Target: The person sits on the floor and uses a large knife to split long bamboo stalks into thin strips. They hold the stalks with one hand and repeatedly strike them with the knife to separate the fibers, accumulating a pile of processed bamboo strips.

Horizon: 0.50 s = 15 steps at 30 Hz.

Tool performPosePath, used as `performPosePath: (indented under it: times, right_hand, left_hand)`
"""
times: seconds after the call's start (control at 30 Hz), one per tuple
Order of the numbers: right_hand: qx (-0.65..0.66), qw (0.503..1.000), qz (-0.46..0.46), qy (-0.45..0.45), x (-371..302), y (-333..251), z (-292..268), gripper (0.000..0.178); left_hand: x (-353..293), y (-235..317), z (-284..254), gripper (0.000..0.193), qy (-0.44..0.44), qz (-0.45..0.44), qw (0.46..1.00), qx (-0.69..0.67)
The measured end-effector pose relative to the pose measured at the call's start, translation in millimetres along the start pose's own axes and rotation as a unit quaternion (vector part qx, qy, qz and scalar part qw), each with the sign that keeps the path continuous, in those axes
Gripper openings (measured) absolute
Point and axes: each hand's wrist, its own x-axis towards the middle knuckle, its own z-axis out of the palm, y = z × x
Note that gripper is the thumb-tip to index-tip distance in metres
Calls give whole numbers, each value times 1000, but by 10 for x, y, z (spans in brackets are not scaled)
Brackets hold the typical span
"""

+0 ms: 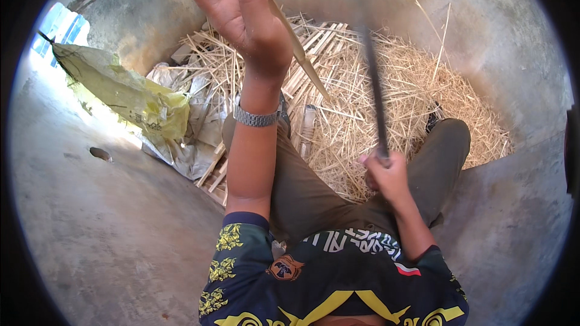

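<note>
Raised at the top of the view, my left hand (254,21) has its thumb and fingers closed on a bamboo strip (299,52). The strip slants down to the right, with a node along its length, and its lower end points at the pile of shavings. Lower and to the right, my right hand (389,178) is wrapped round the grip of a long, dark machete (373,75). Its narrow blade stands upward and away from me, and the far tip is bright and smeared by motion. The blade and the strip are apart.
A heap of pale bamboo shavings and strips (386,96) covers the floor between and beyond my legs. At the left lie a yellowish sack (136,93) and crumpled sheeting (193,154). Concrete walls (483,24) curve around, and a small hole (100,154) shows on the left.
</note>
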Motion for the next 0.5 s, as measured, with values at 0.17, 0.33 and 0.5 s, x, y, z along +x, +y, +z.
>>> performPosePath:
  times: [0.17,0.33,0.5]
  right_hand:
    - [287,900,-326,16,-111,-525,32,24]
    - [12,998,-52,40,-123,-15,316,30]
    - [25,993,89,-76,-24,222,213,28]
  left_hand:
    - [-70,-42,-99,20,27,53,997,52]
    - [-149,-24,100,16,32,46,997,-60]
    - [-143,4,66,19,-9,60,996,70]
